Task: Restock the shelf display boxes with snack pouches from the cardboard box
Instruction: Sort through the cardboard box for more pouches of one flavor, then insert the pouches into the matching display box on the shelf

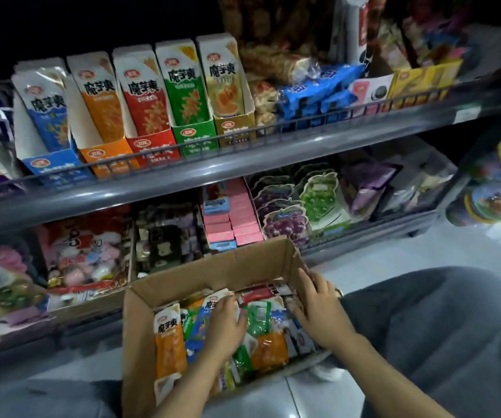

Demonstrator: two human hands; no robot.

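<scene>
the left hand (226, 324) lies spread, palm down, on the mixed snack pouches (261, 336) in the cardboard box (140, 333); whether it grips one, i cannot tell. the right hand (318, 309) rests loose-fingered on pouches by the box's right wall, grasping nothing visible. this looks like sorting and picking. the next move calls for one colour gathered and matched to its display box (152, 143) on the upper shelf (243, 173). the orange pouch (168, 342) lies flat, long axis toward the shelf.
</scene>
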